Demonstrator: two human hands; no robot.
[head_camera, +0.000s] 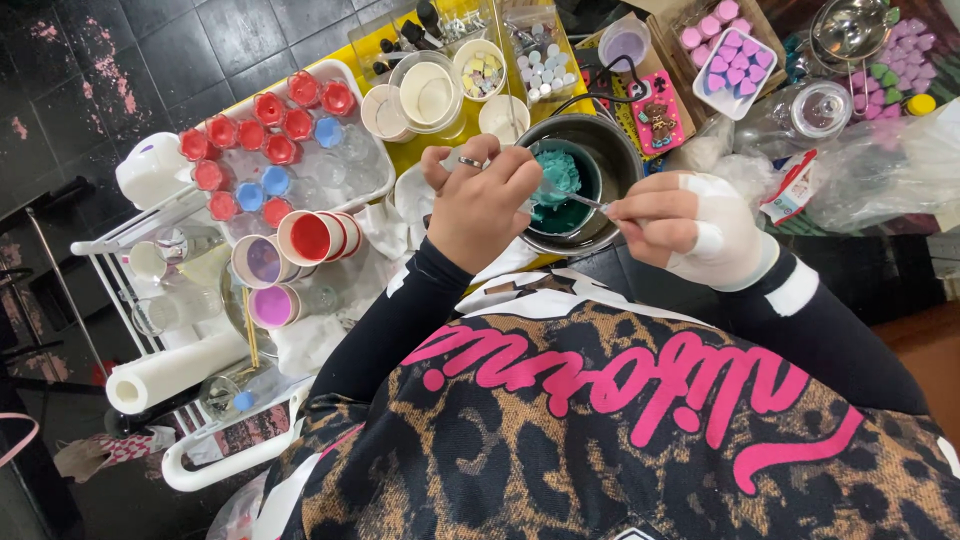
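A: Where the leopard-print top with pink lettering (600, 420) fills the near edge of the view, what lies just beyond it?

B: Both hands, over the worktop (440, 150). The left hand (482, 200) is curled, ring visible, fingertips pinched on a small item I cannot identify; grip closed. The right hand (690, 228), wrapped in white bandage, has its grip closed on a thin metal spoon handle (585, 202).

A: Where does the spoon end?

B: In the teal paste (562, 185) inside the dark metal bowl (600, 150), directly beyond the hands. The paste sits heaped toward the bowl's left side.

A: Correct handling at this stage?

B: In my judgement: keep the spoon low, work the paste against the bowl wall, and steady the bowl so it does not slide. Avoid flicking; open containers stand close by.

A: Which containers?

B: To the left, cups with red (312, 238) and purple (272, 304) contents and a paper roll (170, 372) on a white rack. Farther out, a white tray (375, 165) of red-capped and blue-capped small jars. Beyond the bowl, white tubs (428, 92), and at the far right a tray of pink moulded pieces (733, 62).
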